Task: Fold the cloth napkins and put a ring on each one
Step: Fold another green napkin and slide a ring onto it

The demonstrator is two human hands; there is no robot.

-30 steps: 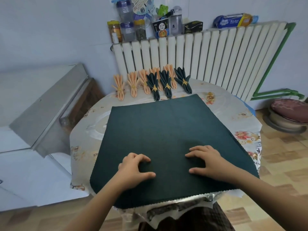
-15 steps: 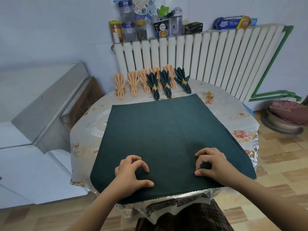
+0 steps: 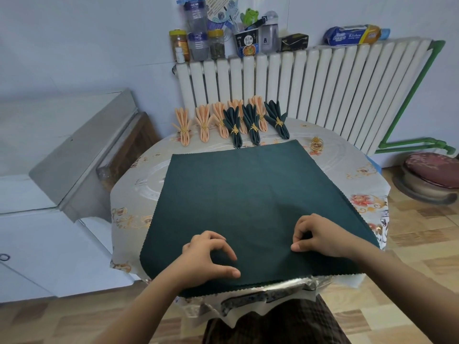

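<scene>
Cloth: a dark green napkin (image 3: pixel 248 194) lies spread flat and unfolded on the table (image 3: pixel 129 194), its near edge hanging just over the table's front rim.
Left hand: the left hand (image 3: pixel 206 259) rests on the napkin near its front edge — fingers arched and curled, thumb laid flat on the cloth; whether any fabric is gathered between them cannot be told.
Right hand: the right hand (image 3: pixel 320 237) also sits on the napkin, to the right and slightly farther from the rim; its curled fingertips meet the thumb in a narrow pinch on the cloth.
Finished pieces: a row of folded napkins stands at the table's far edge, against the radiator (image 3: pixel 323 90) — the peach napkins (image 3: pixel 203 122) mostly to the left, the green folded napkins (image 3: pixel 253 122) to the right, some overlapping; each is cinched by a gold ring.
Loose ring: one gold ring (image 3: pixel 317 143) lies on the table just beyond the napkin's far right corner, apart from the cloth.
Radiator top: jars, bottles and packages stand along it.
Floor, right: a round cushioned stool (image 3: pixel 432 175).
</scene>
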